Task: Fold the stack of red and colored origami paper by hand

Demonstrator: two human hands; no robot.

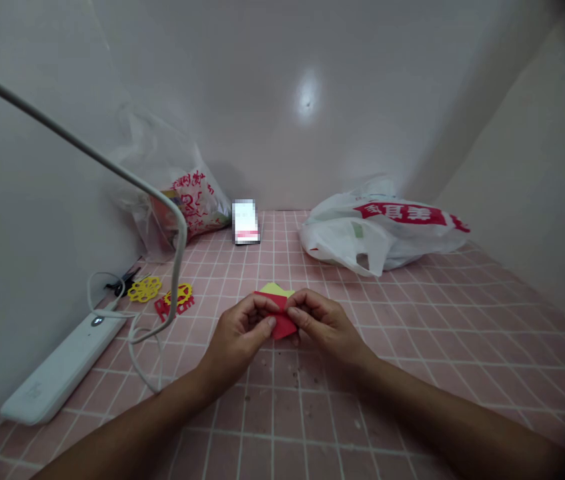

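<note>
Between my two hands is a small folded piece of red paper [283, 325], held just above the pink tiled surface. My left hand [242, 331] pinches its left side with thumb and fingers. On the other side my right hand [326, 325] grips the right edge, thumb near the top fold. A yellow piece of paper [273, 289] shows just behind the red one; whether the two are joined I cannot tell. The fingertips behind the paper are partly hidden.
A white power strip [62, 370] with a looping cable lies at left, near yellow cut-outs [145, 289] and red letter cut-outs [182, 308]. A phone [246, 222] leans at the back wall between a clear bag [162, 193] and a white bag [387, 227]. A grey curved rod [87, 150] crosses the left.
</note>
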